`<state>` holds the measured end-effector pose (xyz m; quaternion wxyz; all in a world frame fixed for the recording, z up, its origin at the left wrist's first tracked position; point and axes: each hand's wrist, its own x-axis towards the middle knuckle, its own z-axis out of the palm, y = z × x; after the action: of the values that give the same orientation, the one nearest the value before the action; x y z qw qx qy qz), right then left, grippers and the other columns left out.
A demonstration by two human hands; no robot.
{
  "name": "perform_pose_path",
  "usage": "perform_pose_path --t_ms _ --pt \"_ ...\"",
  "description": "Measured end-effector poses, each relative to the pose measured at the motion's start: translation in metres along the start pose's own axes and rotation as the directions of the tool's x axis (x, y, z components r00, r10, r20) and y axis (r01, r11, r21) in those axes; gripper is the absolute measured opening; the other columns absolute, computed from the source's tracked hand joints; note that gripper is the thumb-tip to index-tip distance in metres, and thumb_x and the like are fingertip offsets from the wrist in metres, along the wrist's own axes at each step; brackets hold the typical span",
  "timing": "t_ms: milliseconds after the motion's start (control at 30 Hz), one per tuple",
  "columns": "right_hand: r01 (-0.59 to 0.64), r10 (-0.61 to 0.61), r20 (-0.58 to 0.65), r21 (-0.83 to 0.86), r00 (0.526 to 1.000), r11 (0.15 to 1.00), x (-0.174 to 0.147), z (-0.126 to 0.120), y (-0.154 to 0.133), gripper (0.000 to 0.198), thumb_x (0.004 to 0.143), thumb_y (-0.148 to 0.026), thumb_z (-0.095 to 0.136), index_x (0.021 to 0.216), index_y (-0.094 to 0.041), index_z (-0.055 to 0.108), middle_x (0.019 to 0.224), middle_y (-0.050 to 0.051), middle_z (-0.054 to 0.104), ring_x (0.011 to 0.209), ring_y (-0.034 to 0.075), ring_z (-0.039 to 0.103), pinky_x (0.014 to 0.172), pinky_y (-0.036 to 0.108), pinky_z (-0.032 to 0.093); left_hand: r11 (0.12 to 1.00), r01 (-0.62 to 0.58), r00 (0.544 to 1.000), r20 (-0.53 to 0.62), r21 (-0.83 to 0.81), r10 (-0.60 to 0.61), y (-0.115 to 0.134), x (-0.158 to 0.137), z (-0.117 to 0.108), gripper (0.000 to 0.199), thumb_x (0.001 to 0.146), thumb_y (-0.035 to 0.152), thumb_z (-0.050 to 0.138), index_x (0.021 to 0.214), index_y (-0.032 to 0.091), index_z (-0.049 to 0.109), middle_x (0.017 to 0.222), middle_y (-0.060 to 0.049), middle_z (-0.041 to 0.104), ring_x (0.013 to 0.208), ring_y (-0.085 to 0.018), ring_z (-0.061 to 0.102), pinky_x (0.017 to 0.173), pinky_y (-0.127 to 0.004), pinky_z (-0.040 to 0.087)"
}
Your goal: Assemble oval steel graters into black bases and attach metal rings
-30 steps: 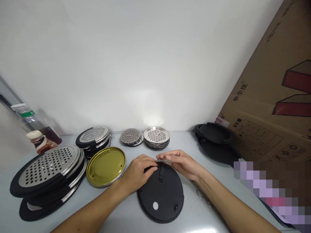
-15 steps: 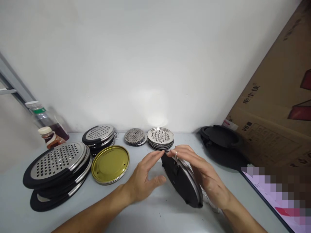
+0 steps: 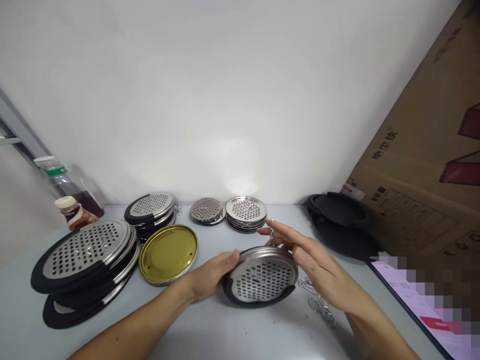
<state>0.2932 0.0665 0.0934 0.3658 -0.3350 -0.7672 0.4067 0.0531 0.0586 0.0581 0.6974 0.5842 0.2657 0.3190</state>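
A round grater, its perforated metal face tilted toward me and its lower rim black, is held above the table between both hands. My left hand grips its left edge, the thumb on top and the fingers hidden behind. On the other side, my right hand has its thumb at the upper right rim and its fingers reaching over behind. A small metal wire ring shows at those fingertips. Several wire rings lie on the table beneath the right hand.
Stacked black-rimmed graters stand at left, with a smaller stack behind. A gold disc lies beside them. Metal grater discs sit near the wall. Black rims, a cardboard box and a lit screen are right; bottles left.
The grater has turned from nearly edge-on, black back showing, to its perforated face toward me. My left hand, apart from it before, has closed on its left edge.
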Motion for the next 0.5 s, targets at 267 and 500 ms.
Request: perform_pose_path --t_ms 267,500 --pt "0.020 -0.016 -0.070 0.058 0.997 0.998 0.009 0.001 0.009 0.056 0.096 -0.059 0.031 0.145 -0.033 0.037 0.147 0.006 0.043 0.127 0.027 0.047 0.109 0.049 0.035 0.827 -0.290 0.842 -0.283 0.481 0.460 0.016 -0.008 -0.013 0.046 0.094 0.053 0.045 0.127 0.024 0.059 0.138 -0.009 0.051 0.133 -0.030 0.040 0.111 -0.044 0.031" --pt "0.097 -0.117 -0.303 -0.080 0.946 0.992 0.019 0.014 0.014 0.032 0.098 -0.035 0.045 0.126 -0.029 0.060 0.121 0.006 0.062 0.098 0.018 0.062 0.090 0.034 0.049 0.673 -0.186 0.816 -0.269 0.716 0.511 0.005 -0.004 -0.005 0.035 0.086 0.031 0.067 0.120 0.025 0.063 0.119 -0.005 0.061 0.114 -0.021 0.054 0.100 -0.034 0.041"
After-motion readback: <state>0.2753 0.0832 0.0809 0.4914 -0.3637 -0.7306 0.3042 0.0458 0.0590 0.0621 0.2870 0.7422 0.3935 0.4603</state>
